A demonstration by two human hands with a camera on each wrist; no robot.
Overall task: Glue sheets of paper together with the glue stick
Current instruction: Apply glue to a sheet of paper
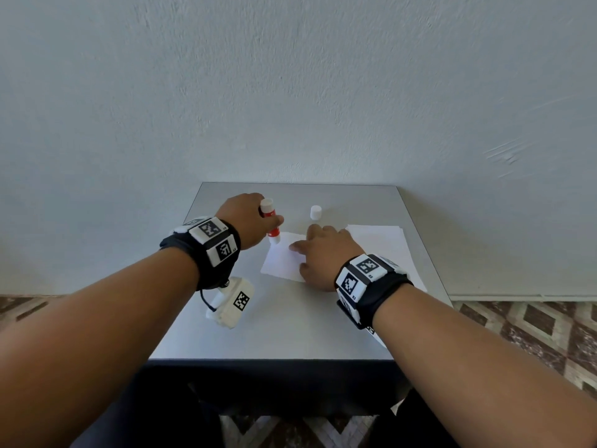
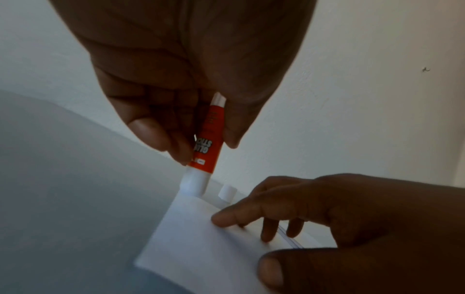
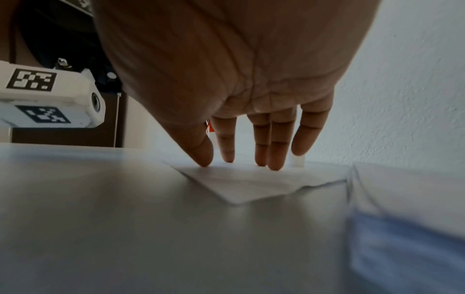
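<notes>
My left hand (image 1: 250, 219) grips a red and white glue stick (image 1: 270, 221), uncapped end down, its tip touching the far left corner of a small white sheet (image 1: 281, 260) on the grey table (image 1: 284, 324). In the left wrist view the glue stick (image 2: 207, 143) is pinched between thumb and fingers over the sheet (image 2: 201, 242). My right hand (image 1: 323, 253) lies on that sheet with straight, spread fingers (image 3: 261, 147) pressing the sheet (image 3: 246, 185) down.
The glue stick's white cap (image 1: 316, 212) stands upright behind the sheet, near the wall. A stack of white paper (image 1: 384, 247) lies at the table's right side. The grey wall (image 1: 290, 92) rises at the table's far edge. Patterned floor (image 1: 533, 334) surrounds the table.
</notes>
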